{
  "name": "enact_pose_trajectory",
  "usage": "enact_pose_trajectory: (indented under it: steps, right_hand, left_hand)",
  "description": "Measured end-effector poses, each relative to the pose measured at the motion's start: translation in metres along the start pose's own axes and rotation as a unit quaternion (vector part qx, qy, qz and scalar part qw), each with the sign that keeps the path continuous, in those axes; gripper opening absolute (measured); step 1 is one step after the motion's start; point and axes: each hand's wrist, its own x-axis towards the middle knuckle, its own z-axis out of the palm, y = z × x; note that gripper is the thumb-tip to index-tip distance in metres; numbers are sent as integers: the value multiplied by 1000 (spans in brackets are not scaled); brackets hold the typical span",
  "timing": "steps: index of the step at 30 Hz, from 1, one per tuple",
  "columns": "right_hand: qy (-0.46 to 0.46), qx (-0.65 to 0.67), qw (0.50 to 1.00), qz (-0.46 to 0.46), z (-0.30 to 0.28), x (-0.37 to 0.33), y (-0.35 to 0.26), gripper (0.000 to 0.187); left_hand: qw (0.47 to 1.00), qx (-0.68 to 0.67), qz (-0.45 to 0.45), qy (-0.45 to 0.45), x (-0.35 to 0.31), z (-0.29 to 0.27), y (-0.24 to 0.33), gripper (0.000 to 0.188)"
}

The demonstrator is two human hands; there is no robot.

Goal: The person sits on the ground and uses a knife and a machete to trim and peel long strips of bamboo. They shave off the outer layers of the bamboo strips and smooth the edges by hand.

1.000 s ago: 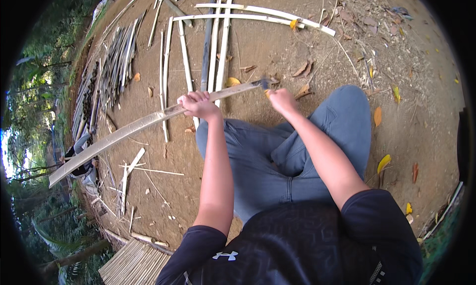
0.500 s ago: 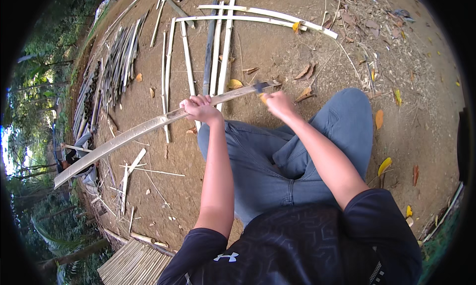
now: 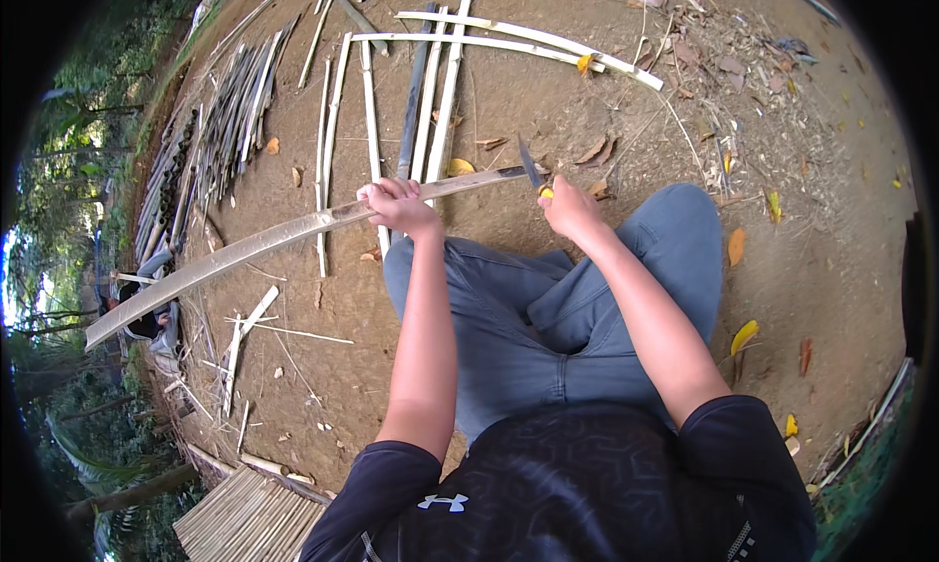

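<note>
My left hand (image 3: 393, 204) is closed around a long split bamboo strip (image 3: 245, 253), which slants from the lower left up across my lap. Its pale inner side faces up. In my right hand (image 3: 570, 210) is a knife (image 3: 529, 161) with a dark blade and a yellowish handle. The blade points up and away from me, beside the strip's dark right end. Whether blade and strip touch, I cannot tell. My crossed legs in grey-blue trousers lie just below both hands.
Pale bamboo strips (image 3: 509, 42) and a dark pole (image 3: 415, 102) lie on the dirt ahead. Bundled poles (image 3: 240, 122) are at the far left. A slatted bamboo panel (image 3: 249, 523) sits at lower left. Another person (image 3: 147, 313) crouches at the left edge. Dry leaves (image 3: 599, 151) dot the ground.
The knife has swung from lying across the strip's end to pointing up beside it. My right hand has shifted slightly right and down. The strip stays in my left hand.
</note>
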Motion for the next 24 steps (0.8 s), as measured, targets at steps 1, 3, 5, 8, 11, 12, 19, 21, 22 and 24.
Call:
enact_pose_trajectory:
  steps: [1,3,5,8,11,12,19,21,22,24]
  right_hand:
    - [-3,-26,1000,-9,-4,-3,-2,41]
    - [-6,-17,1000,-9,-6,-11,-8,37]
    - [13,-23,1000,-16,-5,-21,-18,34]
    - [99,-54,992,-55,17,-31,-23,32]
    - [115,-69,985,-106,28,-40,-21,31]
    - [79,-40,990,-108,30,-41,-22,26]
    - [102,-18,987,-122,34,-32,-16,31]
    - [112,-10,978,-176,30,-44,-31,29]
    - [81,-2,987,-137,29,-40,-27,27]
    - [111,9,988,-105,32,-24,-8,27]
  left_hand:
    - [1000,4,7,-2,-1,0,1,20]
    - [1000,12,15,0,-1,-2,3,20]
    - [1000,13,19,-3,-1,-1,2,21]
    - [1000,4,14,-13,-1,-1,-2,24]
    - [1000,1,11,-23,0,0,-3,26]
    - [1000,7,16,-19,-1,2,-3,26]
    - [1000,-20,3,-6,-6,7,-1,22]
    - [1000,-3,23,-18,-4,6,0,22]
    - [999,7,30,-25,-8,5,0,22]
    - [999,14,27,-35,-11,8,1,22]
